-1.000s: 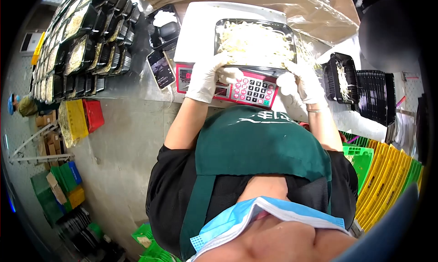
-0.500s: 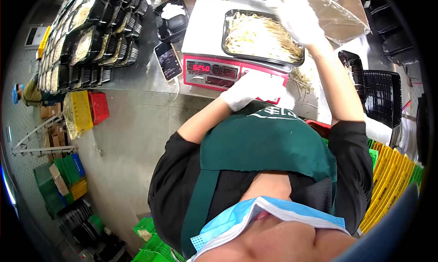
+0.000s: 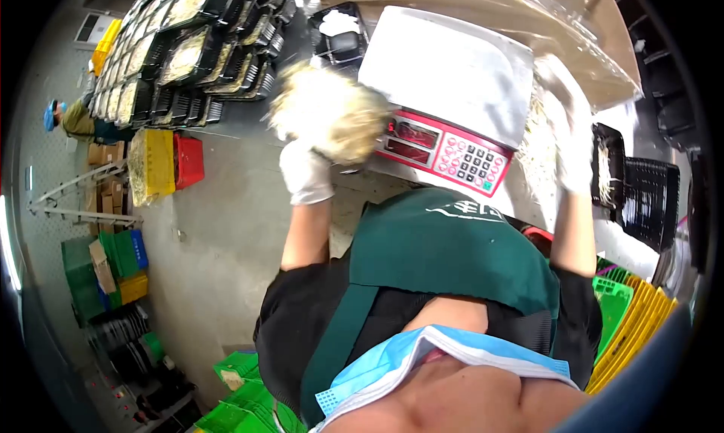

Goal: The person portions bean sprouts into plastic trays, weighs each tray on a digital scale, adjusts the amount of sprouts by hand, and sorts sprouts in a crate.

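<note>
Two gloved hands, well apart: left hand (image 3: 305,175) clamped on the near edge of a blurred sprout tray (image 3: 328,112), left of the scale (image 3: 452,67); right hand (image 3: 571,135) beside loose sprouts (image 3: 537,150), can't tell its grip. Steel table (image 3: 298,44) beneath. Stacked trays (image 3: 196,56) far left, grey floor (image 3: 226,244) below, yellow crates (image 3: 632,331) lower right.

Head-worn view, forward and down

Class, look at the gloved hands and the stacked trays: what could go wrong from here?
The bean sprouts in the left hand, with no second hand supporting them, might spill. Swung too close, they could knock the stacked trays. Loose sprouts beside the scale might get brushed aside by the nearby right hand.
</note>
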{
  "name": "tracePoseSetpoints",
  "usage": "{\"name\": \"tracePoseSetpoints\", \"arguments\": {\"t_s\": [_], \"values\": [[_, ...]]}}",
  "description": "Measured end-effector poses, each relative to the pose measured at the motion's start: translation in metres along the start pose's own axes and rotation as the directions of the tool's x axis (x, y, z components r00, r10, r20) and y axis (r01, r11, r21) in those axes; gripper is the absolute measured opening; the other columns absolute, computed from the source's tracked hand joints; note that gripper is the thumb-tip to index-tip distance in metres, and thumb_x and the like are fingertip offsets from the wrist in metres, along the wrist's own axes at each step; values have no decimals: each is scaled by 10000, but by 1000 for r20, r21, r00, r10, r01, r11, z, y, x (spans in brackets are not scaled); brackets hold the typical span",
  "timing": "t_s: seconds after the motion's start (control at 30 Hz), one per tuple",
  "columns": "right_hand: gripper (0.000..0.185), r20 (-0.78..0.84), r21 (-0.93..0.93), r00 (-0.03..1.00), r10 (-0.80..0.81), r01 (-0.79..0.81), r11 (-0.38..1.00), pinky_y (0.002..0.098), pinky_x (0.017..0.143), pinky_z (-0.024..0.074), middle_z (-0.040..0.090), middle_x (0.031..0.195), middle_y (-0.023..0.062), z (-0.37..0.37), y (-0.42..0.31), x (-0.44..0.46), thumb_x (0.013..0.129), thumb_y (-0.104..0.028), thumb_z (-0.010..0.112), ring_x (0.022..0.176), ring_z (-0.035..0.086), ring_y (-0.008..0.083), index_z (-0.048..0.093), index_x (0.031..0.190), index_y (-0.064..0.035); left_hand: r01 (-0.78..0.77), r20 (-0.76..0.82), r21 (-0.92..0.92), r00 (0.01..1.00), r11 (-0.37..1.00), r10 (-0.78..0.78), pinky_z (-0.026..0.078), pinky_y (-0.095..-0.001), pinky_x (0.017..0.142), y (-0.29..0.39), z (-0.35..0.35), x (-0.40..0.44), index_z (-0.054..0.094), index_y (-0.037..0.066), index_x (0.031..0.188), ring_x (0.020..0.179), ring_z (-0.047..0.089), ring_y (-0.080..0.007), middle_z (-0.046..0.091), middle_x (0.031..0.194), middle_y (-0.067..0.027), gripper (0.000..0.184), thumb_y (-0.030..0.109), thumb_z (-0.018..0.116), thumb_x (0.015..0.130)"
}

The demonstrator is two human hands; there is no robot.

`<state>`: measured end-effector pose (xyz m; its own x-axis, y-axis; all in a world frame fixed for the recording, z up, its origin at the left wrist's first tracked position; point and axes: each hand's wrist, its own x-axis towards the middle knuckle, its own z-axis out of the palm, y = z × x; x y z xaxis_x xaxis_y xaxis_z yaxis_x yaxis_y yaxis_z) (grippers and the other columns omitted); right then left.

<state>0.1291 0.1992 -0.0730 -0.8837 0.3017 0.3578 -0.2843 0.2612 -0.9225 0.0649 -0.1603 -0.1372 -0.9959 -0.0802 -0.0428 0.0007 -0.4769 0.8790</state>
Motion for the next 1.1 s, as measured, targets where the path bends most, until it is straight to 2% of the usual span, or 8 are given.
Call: {"name": "tracePoseSetpoints", "arguments": {"t_s": [0.2, 0.33, 0.5, 0.57, 0.77, 0.93, 1.03, 1.1], "values": [[432, -290, -268, 932, 218, -298, 916, 345, 1042, 339, 487, 1313, 142, -71, 59, -105, 911, -142, 544, 1205, 471, 222, 437, 1298, 15, -181, -401, -137, 909, 974, 113, 447, -440, 945, 16, -218, 95, 443, -4, 1252, 1095, 535, -312, 516, 1230, -171, 531, 90, 570, 745], [443, -380, -198, 894, 238, -330, 923, 335, 1021, 359, 487, 1315, 125, -61, 37, -143, 911, -118, 542, 1193, 483, 215, 420, 1317, 9, 203, -623, 393, 776, 897, 98, 383, -442, 949, 19, -235, 159, 514, -57, 1191, 1008, 540, -278, 542, 1189, -157, 509, 290, 561, 823], [466, -461, -236, 850, 254, -393, 889, 351, 1026, 352, 434, 1370, 127, -60, 40, -200, 927, -130, 511, 1224, 454, 233, 371, 1357, -15, 179, -645, 405, 751, 897, 141, 355, -399, 962, 10, -279, 195, 571, -59, 1144, 1007, 531, -253, 593, 1136, -136, 529, 380, 548, 849], [463, -473, -243, 839, 269, -418, 876, 358, 1015, 367, 449, 1354, 140, -56, 27, -205, 924, -126, 510, 1212, 464, 242, 379, 1353, -10, 473, -694, 649, 689, 595, 209, 358, -386, 964, 28, -234, 175, 583, -20, 1164, 1035, 540, -262, 593, 1173, -139, 509, 389, 515, 868], [468, -468, -249, 805, 364, -516, 819, 343, 820, 484, 619, 1059, 139, -72, -46, -229, 884, -280, 586, 922, 614, 221, 492, 1268, -28, 153, -392, 796, 867, 585, 307, 397, -402, 946, -5, -205, 172, 551, -18, 1207, 1090, 535, -278, 554, 1234, -175, 527, 369, 501, 853], [466, -630, -776, 774, -71, -621, 111, 382, 818, 473, 622, 1086, 137, -136, -42, -395, 862, -396, 585, 876, 605, 258, 568, 1216, -94, -44, -78, 681, 988, 731, 132, 474, -402, 879, -66, -16, 70, 517, -57, 1215, 1032, 567, -292, 543, 1221, -221, 495, 282, 473, 856], [501, -863, -242, 405, 303, -857, 454, 394, 845, 472, 624, 1100, 137, -191, -79, -459, 856, -415, 583, 903, 600, 249, 556, 1227, -80, 2, 197, 580, 970, 814, -143, 521, -402, 838, -97, 99, -32, 497, -80, 1220, 997, 586, -300, 536, 1213, -249, 478, 230, 456, 859], [594, -881, -221, 372, 293, -870, 441, 368, 857, 485, 619, 1115, 133, -243, -72, -517, 843, -521, 554, 907, 600, 227, 551, 1232, -72, 14, 478, 526, 822, 850, -310, 552, -402, 812, -123, 166, -106, 483, -96, 1223, 974, 599, -305, 531, 1207, -268, 467, 196, 445, 860]]}}
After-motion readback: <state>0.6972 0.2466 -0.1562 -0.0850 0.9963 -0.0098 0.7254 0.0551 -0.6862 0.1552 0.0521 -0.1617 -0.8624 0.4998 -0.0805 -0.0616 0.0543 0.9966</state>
